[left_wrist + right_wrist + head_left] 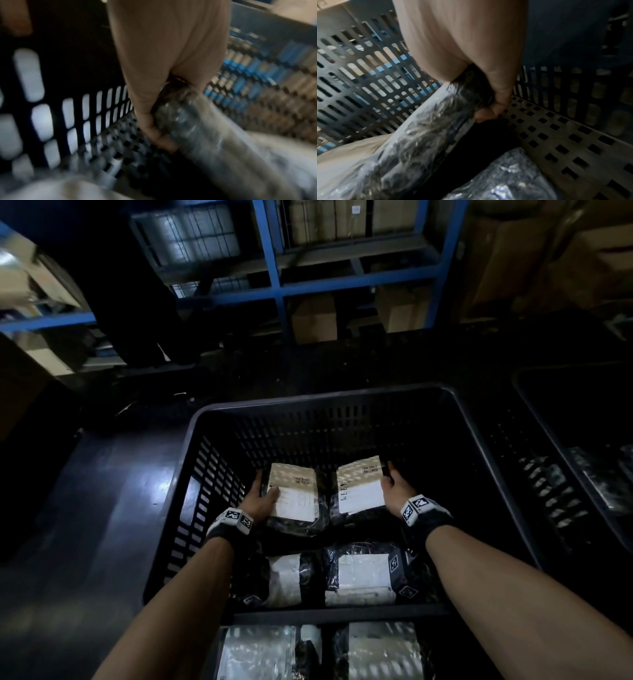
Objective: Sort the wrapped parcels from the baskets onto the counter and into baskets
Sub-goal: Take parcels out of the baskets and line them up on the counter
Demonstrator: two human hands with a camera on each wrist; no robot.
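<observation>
Gripping: left hand (258,497) clasps left parcel (294,494), right hand (394,489) clasps right parcel (359,486), inside basket (308,402); advice: lift both level, clear the rim, mind slippery wrap.

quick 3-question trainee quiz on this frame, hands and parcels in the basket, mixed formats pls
1. True or false: the left hand grips the left far parcel.
2. The right hand holds: A) the basket rim, B) the right far parcel, C) nothing.
3. How many labelled parcels lie in the basket nearer the person, untouched by either hand?

Key: 1 true; 2 B; 3 two.
</observation>
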